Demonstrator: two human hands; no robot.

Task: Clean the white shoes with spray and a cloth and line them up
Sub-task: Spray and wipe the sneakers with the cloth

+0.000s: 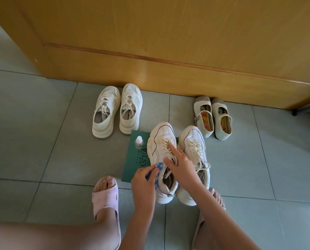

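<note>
Two chunky white sneakers stand side by side on the floor in front of me, the left one (159, 141) partly on a green card (136, 159), the right one (194, 141) beside it. My left hand (147, 179) pinches a blue and white cloth (156, 171) against the left sneaker's side near its opening. My right hand (181, 165) rests on that sneaker's laces with fingers spread and straight. A small clear spray bottle (138, 141) with a white cap stands on the green card, left of the sneaker.
A second pair of white lace-up sneakers (116, 109) stands at the back left. A pair of cream strap shoes (212, 118) sits at the back right by the wooden door (168, 42). My feet in pink slippers (105, 197) flank the work spot on grey tiles.
</note>
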